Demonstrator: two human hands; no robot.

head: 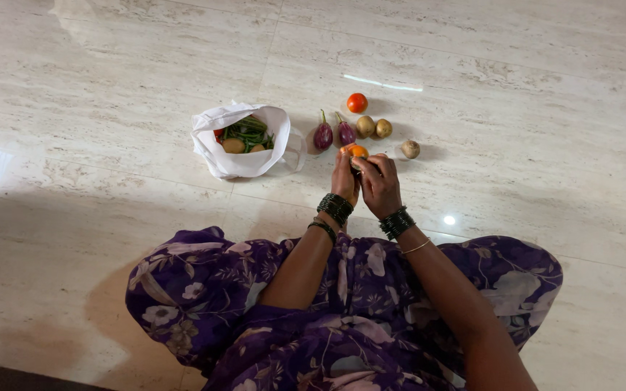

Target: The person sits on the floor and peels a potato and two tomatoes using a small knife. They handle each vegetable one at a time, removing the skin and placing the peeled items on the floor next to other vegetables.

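So the biggest thing here is the pale marble floor (516,65), which fills pretty much the whole frame. At the bottom centre there's a person sitting on it in a purple flowered garment (349,318), with both arms reaching up toward the middle of the frame.

Left of centre sits a white cloth bag (237,163), open at the top, with green beans and a couple of roundish veggies inside.

The left hand (344,177) and right hand (378,185) meet at the centre, both with dark bangles on the wrists. The fingers of both hands are curled round an orange tomato (357,151), held just off the floor, right hand's fingers closed over its right side.

Just above the hands there's a row on the floor: two purple eggplants (333,134), two potatoes (374,128), another potato (410,149) off to the right, and a red tomato (357,103) further up.
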